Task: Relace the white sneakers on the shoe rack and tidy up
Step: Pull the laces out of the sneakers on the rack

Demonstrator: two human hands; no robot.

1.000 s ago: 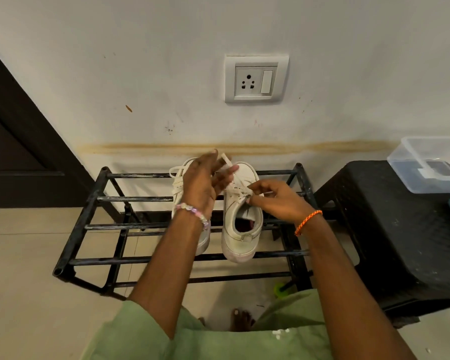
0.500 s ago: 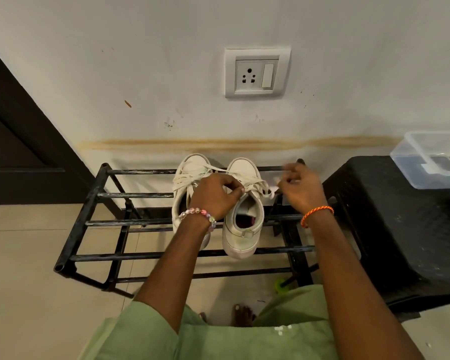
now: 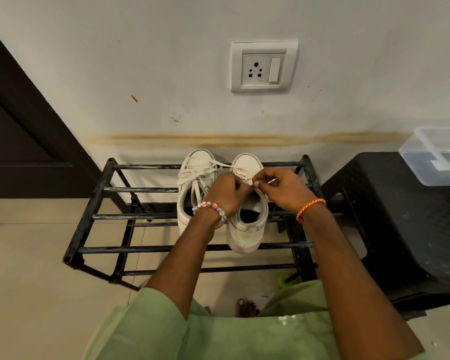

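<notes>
Both hands work over the right sneaker: left hand, fingers curled, pinches its flat white lace; right hand pinches the lace end, tip sticking out. Black metal-bar shoe rack holds both shoes; left white canvas sneaker has loose laces, right white canvas sneaker sits just beside it. Risk: a hard tug could drag a lace end out of its eyelet, or tip the shoe between the bars. Clear plastic box far right.

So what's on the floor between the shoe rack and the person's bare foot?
In the head view, only bare tile; a small green object lies off to the right of the foot, by the shoe rack.
</notes>
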